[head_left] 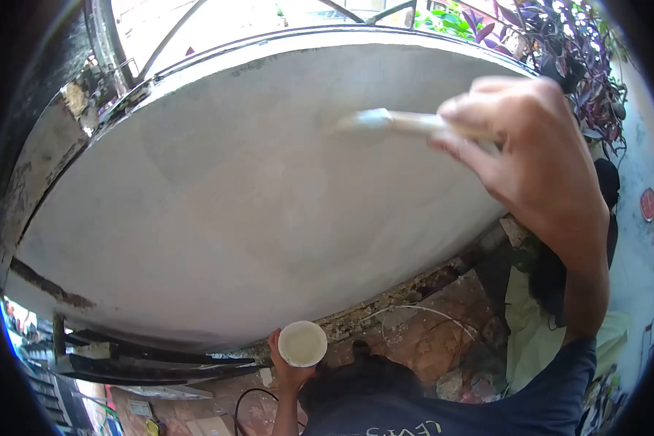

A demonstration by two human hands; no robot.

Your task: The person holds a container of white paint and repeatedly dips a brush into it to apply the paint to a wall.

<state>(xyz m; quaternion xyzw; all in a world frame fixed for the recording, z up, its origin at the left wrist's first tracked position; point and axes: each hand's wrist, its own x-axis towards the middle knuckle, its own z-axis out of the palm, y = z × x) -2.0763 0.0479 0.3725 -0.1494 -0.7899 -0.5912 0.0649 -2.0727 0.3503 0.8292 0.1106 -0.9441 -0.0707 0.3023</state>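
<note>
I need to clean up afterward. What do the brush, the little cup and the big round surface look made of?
Brush: pale, probably wooden handle, paint-caked bristles. Cup: apparently thin white plastic, smooth rim. Round surface: likely metal, given the rusty, flaking edge under a matte grey-white coat.

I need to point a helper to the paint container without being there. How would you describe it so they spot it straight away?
Start from the large round grey-white painted surface that fills most of the view and follow it to its lower edge. Just below that edge, the left hand holds up a small round white cup, its open mouth facing the camera. It is the only round white thing among the dark, rusty clutter there.
</note>
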